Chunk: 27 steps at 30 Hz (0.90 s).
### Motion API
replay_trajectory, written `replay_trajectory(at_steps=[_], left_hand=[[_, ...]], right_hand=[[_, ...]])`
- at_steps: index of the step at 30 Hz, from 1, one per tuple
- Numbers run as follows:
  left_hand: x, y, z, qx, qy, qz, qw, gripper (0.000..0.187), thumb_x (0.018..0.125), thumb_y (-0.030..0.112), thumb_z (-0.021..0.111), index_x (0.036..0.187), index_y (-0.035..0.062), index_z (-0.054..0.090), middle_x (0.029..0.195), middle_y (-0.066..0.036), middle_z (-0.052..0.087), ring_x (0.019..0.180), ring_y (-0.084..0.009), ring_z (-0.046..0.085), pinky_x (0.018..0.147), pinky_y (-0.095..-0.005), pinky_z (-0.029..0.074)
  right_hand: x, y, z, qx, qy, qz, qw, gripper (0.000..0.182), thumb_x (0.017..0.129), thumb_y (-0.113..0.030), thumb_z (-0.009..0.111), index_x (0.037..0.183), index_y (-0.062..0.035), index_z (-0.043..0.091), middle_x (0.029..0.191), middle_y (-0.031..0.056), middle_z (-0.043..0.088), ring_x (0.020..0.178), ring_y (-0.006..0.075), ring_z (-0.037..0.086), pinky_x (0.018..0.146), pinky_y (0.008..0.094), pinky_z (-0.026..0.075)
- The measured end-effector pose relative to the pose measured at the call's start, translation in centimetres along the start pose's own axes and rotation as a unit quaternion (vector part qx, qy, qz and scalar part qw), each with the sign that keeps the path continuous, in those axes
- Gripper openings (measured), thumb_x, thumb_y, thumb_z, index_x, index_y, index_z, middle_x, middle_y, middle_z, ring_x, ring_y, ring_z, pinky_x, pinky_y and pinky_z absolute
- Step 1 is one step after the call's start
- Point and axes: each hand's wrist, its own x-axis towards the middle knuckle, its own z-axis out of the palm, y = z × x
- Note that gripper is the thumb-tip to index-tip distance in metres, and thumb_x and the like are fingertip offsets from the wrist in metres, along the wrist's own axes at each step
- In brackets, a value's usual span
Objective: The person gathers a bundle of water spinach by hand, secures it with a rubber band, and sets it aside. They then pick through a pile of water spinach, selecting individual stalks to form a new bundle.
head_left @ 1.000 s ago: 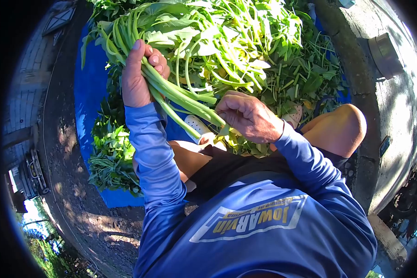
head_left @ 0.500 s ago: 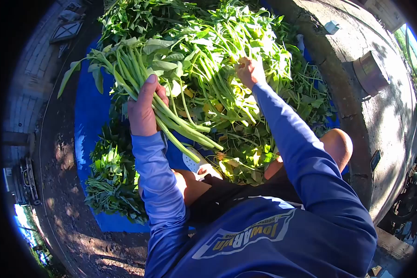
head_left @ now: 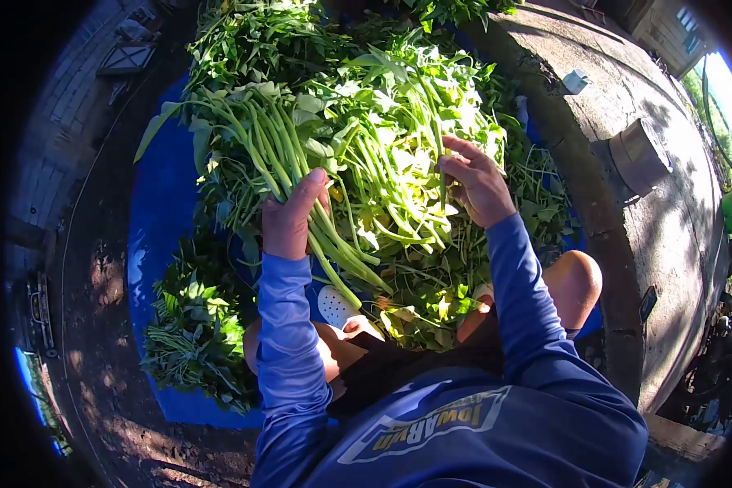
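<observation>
My left hand (head_left: 294, 215) is wrapped round a bunch of water spinach (head_left: 278, 146), long pale-green stalks whose cut ends point toward my lap and whose leaves point away. Right of it, my right hand (head_left: 481, 185) pinches a single water spinach stalk (head_left: 436, 122) between thumb and fingers, its leafy top reaching up and away. Below and between both hands lies a sunlit heap of loose water spinach (head_left: 390, 175), with some yellowed leaves near its lower part. The palm side of each hand is partly hidden.
Blue sheeting (head_left: 159, 154) lies under the greens. A smaller leafy pile (head_left: 191, 333) is at left, and more greens (head_left: 252, 45) are heaped at the back. A concrete ledge (head_left: 602, 89) with a round can (head_left: 641, 157) runs along the right. A white perforated shoe (head_left: 334, 307) is near my knees.
My right hand has drawn back from the heap toward me and to the right, with a stalk in its fingers. The left hand with its bunch appears lower and farther right; the view has also shifted.
</observation>
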Motion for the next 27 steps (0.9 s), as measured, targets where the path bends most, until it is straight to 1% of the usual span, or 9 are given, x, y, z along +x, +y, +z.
replay_trajectory(at_steps=[4, 11, 15, 16, 18, 22, 25, 26, 27], left_hand=[[-0.4, 0.2, 0.9, 0.005, -0.007, 0.019, 1.0, 0.037, 0.09, 0.036, 0.082, 0.104, 0.0039, 0.07, 0.075, -0.003, 0.065, 0.062, -0.0107, 0.061, 0.058, -0.0252, 0.049], [-1.1, -2.3, 2.5, -0.01, -0.022, 0.018, 1.0, 0.039, 0.088, 0.034, 0.083, 0.104, 0.0004, 0.072, 0.075, -0.002, 0.065, 0.063, -0.011, 0.061, 0.058, -0.026, 0.049], [-1.5, -9.3, 4.2, -0.056, -0.02, -0.069, 0.996, 0.032, 0.097, 0.029, 0.075, 0.112, 0.0009, 0.077, 0.102, -0.005, 0.077, 0.092, -0.0138, 0.069, 0.084, -0.0297, 0.053], [-2.2, -9.4, 5.0, -0.105, -0.015, -0.078, 0.991, 0.031, 0.098, 0.026, 0.074, 0.116, 0.0012, 0.076, 0.107, -0.006, 0.076, 0.092, -0.0142, 0.069, 0.084, -0.0292, 0.053], [-2.3, -10.5, 5.4, -0.184, -0.01, -0.109, 0.977, 0.029, 0.098, 0.023, 0.074, 0.117, 0.0007, 0.074, 0.108, -0.006, 0.076, 0.092, -0.0146, 0.07, 0.083, -0.0295, 0.054], [-2.5, -11.4, 5.0, -0.205, -0.008, -0.134, 0.969, 0.023, 0.098, 0.018, 0.074, 0.112, 0.0003, 0.075, 0.105, -0.007, 0.076, 0.094, -0.0143, 0.071, 0.084, -0.0298, 0.055], [-1.3, -9.5, 4.4, -0.003, 0.018, 0.019, 1.0, 0.023, 0.096, 0.02, 0.076, 0.108, 0.0005, 0.076, 0.093, -0.005, 0.076, 0.08, -0.0153, 0.071, 0.077, -0.0301, 0.057], [-0.9, -8.8, 4.2, 0.017, 0.029, 0.066, 0.997, 0.024, 0.095, 0.021, 0.077, 0.106, 0.0005, 0.076, 0.09, -0.004, 0.075, 0.075, -0.0156, 0.07, 0.073, -0.0304, 0.057], [-1.2, -6.4, 4.2, -0.019, 0.025, -0.048, 0.998, 0.022, 0.093, 0.025, 0.078, 0.099, 0.0044, 0.074, 0.088, -0.003, 0.072, 0.07, -0.0147, 0.068, 0.064, -0.0292, 0.055]], right_hand=[[-2.8, 0.4, 1.7, -0.226, 0.131, -0.154, 0.953, 0.042, 0.09, -0.017, 0.076, 0.131, -0.0074, 0.07, 0.089, 0.0036, 0.071, 0.078, 0.0093, 0.063, 0.07, 0.0282, 0.051], [-3.6, 0.8, 3.4, -0.399, 0.214, -0.275, 0.848, 0.034, 0.085, -0.013, 0.076, 0.118, -0.0085, 0.076, 0.088, 0.0123, 0.072, 0.073, 0.0257, 0.068, 0.071, 0.0369, 0.055], [-4.8, 4.1, 6.5, -0.228, -0.009, -0.118, 0.966, 0.032, 0.091, -0.023, 0.076, 0.116, -0.0027, 0.077, 0.094, 0.0132, 0.077, 0.078, 0.0185, 0.069, 0.074, 0.0339, 0.054], [-5.2, 4.1, 7.2, -0.271, -0.024, -0.11, 0.956, 0.032, 0.093, -0.023, 0.074, 0.116, -0.0012, 0.076, 0.096, 0.0146, 0.077, 0.08, 0.0193, 0.069, 0.076, 0.0338, 0.054], [-5.3, 5.3, 7.4, -0.259, -0.04, -0.109, 0.959, 0.03, 0.096, -0.013, 0.074, 0.121, 0.0025, 0.073, 0.097, 0.0062, 0.077, 0.083, 0.0072, 0.065, 0.075, 0.0255, 0.053], [-5.9, 5.7, 7.3, -0.264, -0.066, -0.142, 0.952, 0.03, 0.1, -0.017, 0.07, 0.124, -0.0002, 0.073, 0.096, 0.0049, 0.076, 0.084, 0.0075, 0.066, 0.076, 0.0254, 0.053], [-3.5, 4.1, 4.7, -0.159, -0.163, -0.002, 0.974, 0.03, 0.101, -0.02, 0.069, 0.124, -0.0018, 0.074, 0.092, 0.0018, 0.073, 0.078, 0.0076, 0.065, 0.071, 0.0251, 0.054], [-1.4, 4.8, 3.6, -0.116, -0.047, -0.015, 0.992, 0.029, 0.1, -0.02, 0.069, 0.121, -0.0007, 0.074, 0.091, 0.0009, 0.073, 0.077, 0.0081, 0.065, 0.07, 0.0248, 0.054], [1.9, 7.3, 1.3, -0.15, 0.067, -0.043, 0.985, 0.026, 0.099, -0.018, 0.067, 0.115, 0.002, 0.074, 0.094, 0.0026, 0.074, 0.079, 0.0107, 0.068, 0.072, 0.026, 0.055]])
